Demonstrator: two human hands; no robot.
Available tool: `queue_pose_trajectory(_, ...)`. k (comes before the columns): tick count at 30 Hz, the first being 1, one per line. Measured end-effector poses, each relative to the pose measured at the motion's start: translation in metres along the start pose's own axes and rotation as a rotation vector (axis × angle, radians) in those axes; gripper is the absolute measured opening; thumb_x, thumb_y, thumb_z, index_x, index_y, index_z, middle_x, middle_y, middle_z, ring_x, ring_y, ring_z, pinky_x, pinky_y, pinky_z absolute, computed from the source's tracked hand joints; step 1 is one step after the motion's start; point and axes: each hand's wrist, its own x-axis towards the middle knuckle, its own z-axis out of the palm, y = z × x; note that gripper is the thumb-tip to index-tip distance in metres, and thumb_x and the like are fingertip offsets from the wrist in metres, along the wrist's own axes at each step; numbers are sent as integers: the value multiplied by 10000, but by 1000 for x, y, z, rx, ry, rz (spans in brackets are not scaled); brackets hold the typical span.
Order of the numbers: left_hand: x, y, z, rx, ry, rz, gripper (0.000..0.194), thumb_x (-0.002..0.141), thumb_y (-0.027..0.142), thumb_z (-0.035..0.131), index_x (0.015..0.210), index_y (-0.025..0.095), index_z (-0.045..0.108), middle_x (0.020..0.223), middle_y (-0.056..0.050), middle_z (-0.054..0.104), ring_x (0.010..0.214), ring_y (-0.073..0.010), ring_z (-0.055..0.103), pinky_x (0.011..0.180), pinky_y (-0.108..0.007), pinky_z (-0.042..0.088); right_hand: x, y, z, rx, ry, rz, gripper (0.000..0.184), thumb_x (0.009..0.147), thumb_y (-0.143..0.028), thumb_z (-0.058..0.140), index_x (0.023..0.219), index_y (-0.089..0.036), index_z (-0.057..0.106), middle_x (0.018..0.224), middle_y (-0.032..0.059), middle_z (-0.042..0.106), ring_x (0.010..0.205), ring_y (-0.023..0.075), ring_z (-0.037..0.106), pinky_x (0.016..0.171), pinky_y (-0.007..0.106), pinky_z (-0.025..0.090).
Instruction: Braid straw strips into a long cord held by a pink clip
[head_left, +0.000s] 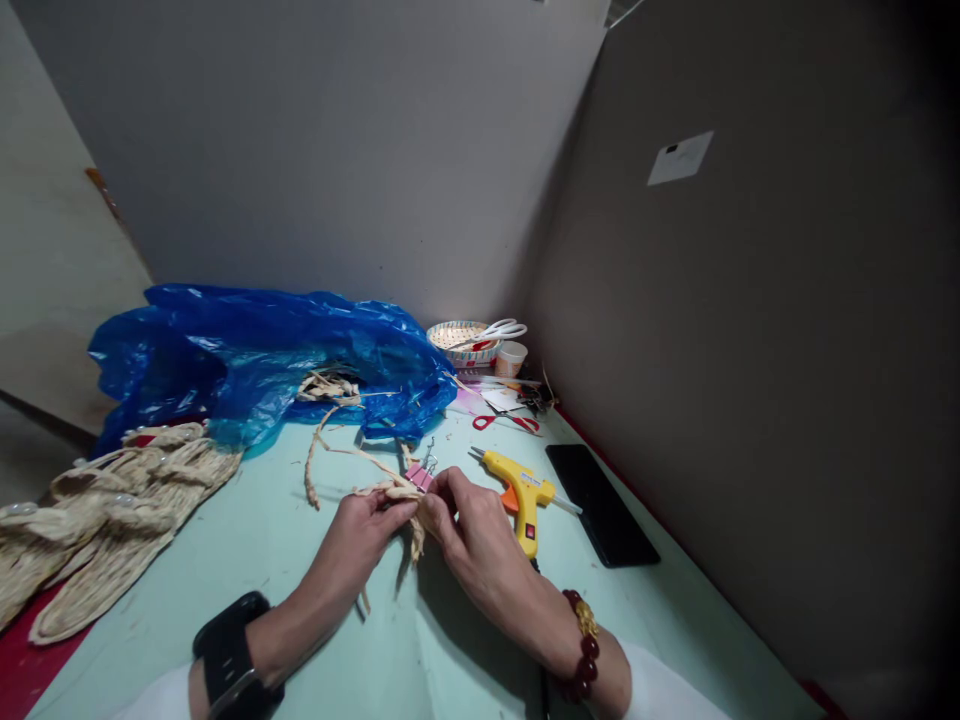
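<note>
1. Straw braid (390, 490) sits above the pale green table (450, 650), near its middle, held between both hands, with a pink binder clip (420, 474) clamped on its far end.
2. Left hand (365, 535) pinches the braid's left part, fingers closed on the strands.
3. Right hand (471, 530) grips the braid's right end, fingers curled shut around it; loose strands hang below.
4. A long straw cord (330, 450) trails from the braid toward the blue plastic bag (255, 350).
5. Just right of the right hand lies a yellow glue gun (521, 490), then a black phone (602, 505).
6. Woven straw pieces (105, 520) lie at the left; red scissors (506, 421) and a small basket (461, 342) with white scissors (496, 331) sit farther back.
</note>
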Motion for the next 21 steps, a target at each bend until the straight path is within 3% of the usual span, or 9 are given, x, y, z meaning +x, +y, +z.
queue_pose_trajectory(5, 0, -3, 0, 18, 14, -32, 232, 665, 384, 687, 648, 157, 644, 390, 125, 321, 380, -57, 196, 385, -212, 114, -1, 0, 1, -95, -25, -60, 161, 967, -238, 460, 811, -200, 452, 696, -10, 560, 565, 123, 433, 535, 236, 284)
queue_pose_trajectory(10, 4, -6, 1, 23, 10, -53, 277, 649, 412, 681, 736, 151, 648, 396, 140, 295, 373, -55, 180, 382, -210, 103, -1, 0, 3, -152, 2, -20, 203, 990, -239, 388, 810, -191, 469, 667, 11, 565, 532, 129, 424, 522, 250, 270)
queue_pose_trajectory(21, 3, -3, 1, 48, 6, -43, 319, 629, 454, 691, 724, 160, 613, 400, 146, 297, 363, -46, 194, 385, -196, 123, 1, 9, 8, -175, 47, -66, 171, 951, -217, 431, 798, -180, 499, 629, 12, 529, 508, 139, 442, 528, 275, 242)
